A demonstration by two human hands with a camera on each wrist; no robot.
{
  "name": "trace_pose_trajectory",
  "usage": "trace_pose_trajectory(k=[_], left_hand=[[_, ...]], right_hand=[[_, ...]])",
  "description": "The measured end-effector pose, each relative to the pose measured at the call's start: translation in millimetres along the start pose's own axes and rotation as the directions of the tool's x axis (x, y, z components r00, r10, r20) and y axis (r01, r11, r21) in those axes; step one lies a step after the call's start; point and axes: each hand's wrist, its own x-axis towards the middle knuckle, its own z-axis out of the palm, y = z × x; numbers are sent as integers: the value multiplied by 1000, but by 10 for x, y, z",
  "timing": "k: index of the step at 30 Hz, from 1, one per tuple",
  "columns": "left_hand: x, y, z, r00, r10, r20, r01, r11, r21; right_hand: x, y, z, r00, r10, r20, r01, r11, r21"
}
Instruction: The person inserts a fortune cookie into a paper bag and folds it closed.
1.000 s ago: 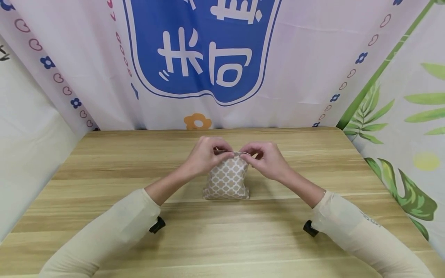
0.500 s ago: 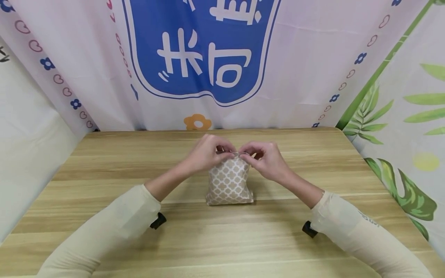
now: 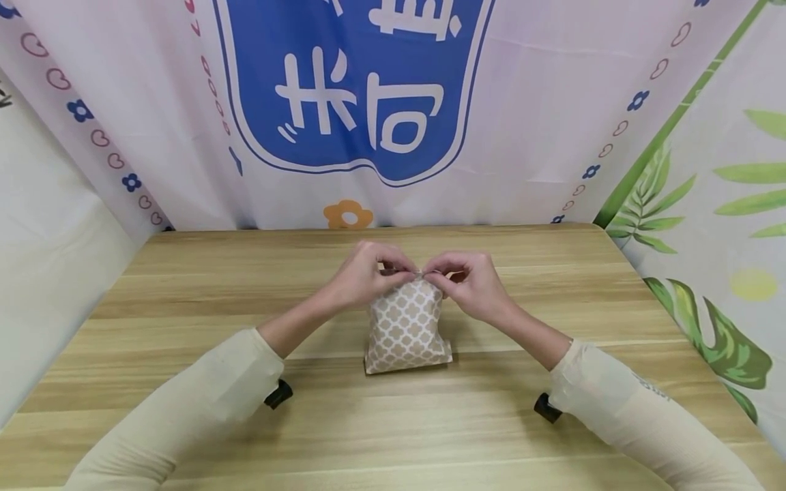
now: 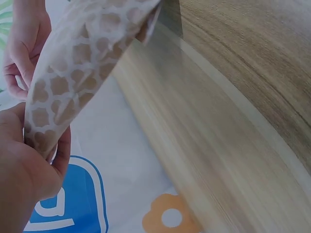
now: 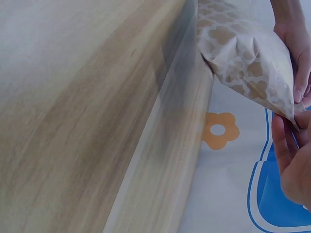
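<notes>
A small beige pouch (image 3: 406,327) with a white lattice pattern hangs or stands over the middle of the table, its top edge gathered between both hands. On that top edge, my left hand (image 3: 368,273) pinches the left part between thumb and fingers. My right hand (image 3: 471,283) pinches the right part close beside it. The left wrist view shows the pouch (image 4: 73,77) bulging, with the left hand (image 4: 26,170) at its narrow end. In the right wrist view the right hand (image 5: 297,167) holds a top corner. What the pouch contains is hidden.
The wooden table (image 3: 393,429) spreads around the pouch on all sides. A printed curtain (image 3: 522,136) with a blue sign hangs along its far edge. Leaf-patterned cloth (image 3: 706,225) covers the right side. A black device (image 3: 279,394) sits under the left sleeve, another (image 3: 546,407) under the right.
The pouch's lower end has swung toward the person and slightly right, and its bottom edge now slants a little. Both hands keep their pinch at nearly the same spot.
</notes>
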Motion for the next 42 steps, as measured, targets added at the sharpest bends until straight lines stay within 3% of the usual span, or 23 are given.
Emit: trace_pose_trajectory(k=[5, 13, 22, 29, 36, 42], left_hand=[[-20, -2, -4, 999, 37, -6, -37, 999, -20], [-65, -44, -78, 998, -59, 5, 59, 993, -102], [-96, -65, -114, 1000, -12, 7, 13, 993, -116], [-115, -90, -151, 999, -44, 17, 46, 989, -137], [-113, -129, -184, 998, -45, -36, 40, 991, -131], [-126, -126, -216, 998, -60, -15, 57, 986, -154]], right_hand=[[2, -10, 10, 1000, -25, 1, 25, 999, 21], [-11, 0, -18, 999, -25, -35, 26, 998, 51], [-7, 16, -32, 999, -20, -39, 22, 997, 68], [-2, 16, -46, 998, -35, -46, 38, 998, 54], [3, 2, -66, 999, -11, -51, 14, 998, 66], [-6, 11, -72, 998, 0, -55, 4, 997, 77]])
